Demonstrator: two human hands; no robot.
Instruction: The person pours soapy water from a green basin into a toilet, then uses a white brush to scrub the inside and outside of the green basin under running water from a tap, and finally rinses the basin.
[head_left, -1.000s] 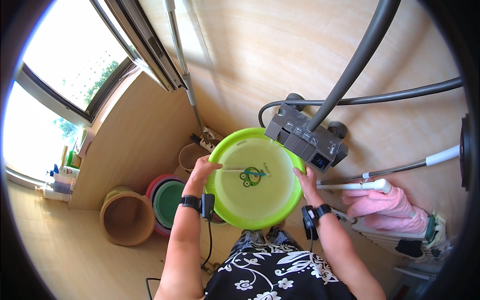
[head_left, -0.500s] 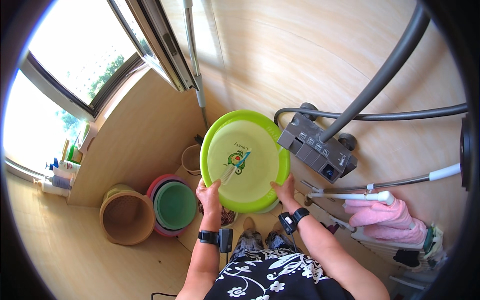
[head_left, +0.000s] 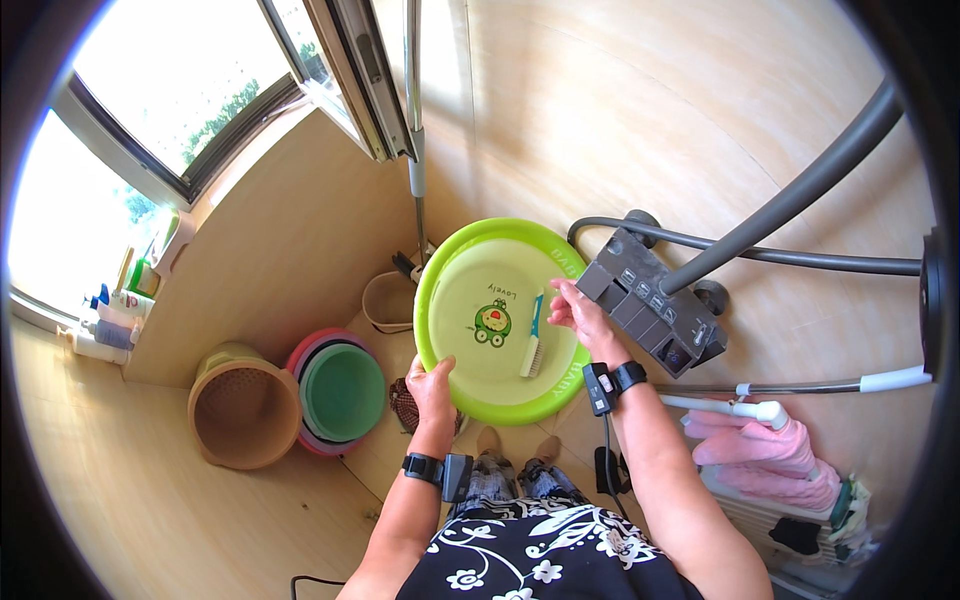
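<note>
A round basin [head_left: 460, 300] with a lime-green rim and a paler inside is held up in front of me. A green cartoon figure is printed on its bottom. My left hand [head_left: 432, 388] grips the rim at the near left, thumb over the edge. Inside the basin, right of the figure, lies a brush [head_left: 534, 345] with a blue and white handle and pale bristles toward me. My right hand [head_left: 582, 315] is off the rim, above the basin's right side, fingers partly curled and apart, holding nothing. It is near the brush but not touching it.
Right of the basin stands a grey wheeled appliance [head_left: 650, 300] with a thick hose. To the left are a brown bucket [head_left: 243, 405], nested basins [head_left: 343, 390] and a small beige bin [head_left: 388, 302]. Pink cloths [head_left: 765, 455] hang at right. Bottles [head_left: 108, 325] line the window sill.
My right hand has let go of the rim and moved up over the basin's right side. The brush has shifted to the right inside the basin. My left hand keeps its hold.
</note>
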